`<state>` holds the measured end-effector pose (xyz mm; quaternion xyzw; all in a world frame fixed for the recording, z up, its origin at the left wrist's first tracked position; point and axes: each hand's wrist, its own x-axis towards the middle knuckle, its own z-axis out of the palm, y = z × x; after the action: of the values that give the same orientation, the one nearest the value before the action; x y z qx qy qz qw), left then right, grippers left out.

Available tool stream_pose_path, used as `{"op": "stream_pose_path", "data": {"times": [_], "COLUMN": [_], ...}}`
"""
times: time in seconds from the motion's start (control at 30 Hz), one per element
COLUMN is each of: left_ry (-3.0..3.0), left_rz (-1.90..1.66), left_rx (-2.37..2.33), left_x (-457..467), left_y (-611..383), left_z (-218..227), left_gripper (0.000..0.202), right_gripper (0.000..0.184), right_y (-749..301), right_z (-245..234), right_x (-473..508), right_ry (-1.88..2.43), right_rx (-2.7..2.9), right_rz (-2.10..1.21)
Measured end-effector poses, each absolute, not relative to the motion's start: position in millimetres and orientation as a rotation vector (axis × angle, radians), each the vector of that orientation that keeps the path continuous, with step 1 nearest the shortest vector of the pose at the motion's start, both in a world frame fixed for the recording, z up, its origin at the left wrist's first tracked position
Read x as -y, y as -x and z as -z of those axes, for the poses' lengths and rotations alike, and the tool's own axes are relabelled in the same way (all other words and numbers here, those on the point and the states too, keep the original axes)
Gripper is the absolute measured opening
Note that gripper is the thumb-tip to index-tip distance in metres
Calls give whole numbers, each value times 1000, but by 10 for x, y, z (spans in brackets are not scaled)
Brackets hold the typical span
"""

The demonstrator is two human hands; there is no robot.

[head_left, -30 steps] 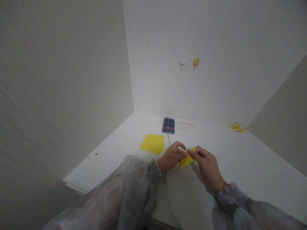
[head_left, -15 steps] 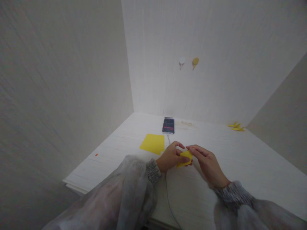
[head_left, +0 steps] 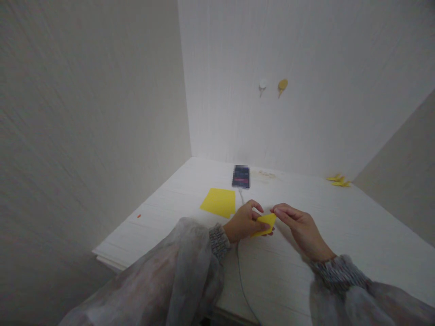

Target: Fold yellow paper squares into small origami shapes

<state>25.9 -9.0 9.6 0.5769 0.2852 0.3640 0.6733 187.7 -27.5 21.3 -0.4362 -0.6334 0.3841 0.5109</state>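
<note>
A small folded piece of yellow paper is held just above the white table. My left hand grips it from the left, thumb on top and fingers beneath. My right hand pinches its upper right corner between thumb and fingertips. To the left of my left hand, flat yellow paper sheets lie on the table. How many sheets are stacked there I cannot tell.
A phone lies near the back wall, its cable running under my left wrist to the front edge. Several folded yellow paper pieces sit at the back right. Two hooks are on the wall. An orange scrap lies left.
My right hand has shifted slightly right, drawing at the paper's corner, which now points out more. My left hand keeps its hold. The whole view has shifted a little.
</note>
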Motion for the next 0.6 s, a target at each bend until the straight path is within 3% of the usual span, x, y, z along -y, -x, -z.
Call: {"op": "stream_pose_path", "data": {"times": [0.27, 0.6], "left_ry": [-1622, -1711], "left_rz": [-825, -875], "left_rx": [-893, -887], "left_x": [103, 99], "left_y": [-246, -265], "left_z": [-159, -143], "left_gripper": [35, 28], "right_gripper": [15, 16], "right_y": [-1878, -1813], "right_z": [-184, -251], "right_x": [224, 243], "right_ry": [1130, 1216], "right_rx": [1634, 1586], "right_rz": [-687, -497]}}
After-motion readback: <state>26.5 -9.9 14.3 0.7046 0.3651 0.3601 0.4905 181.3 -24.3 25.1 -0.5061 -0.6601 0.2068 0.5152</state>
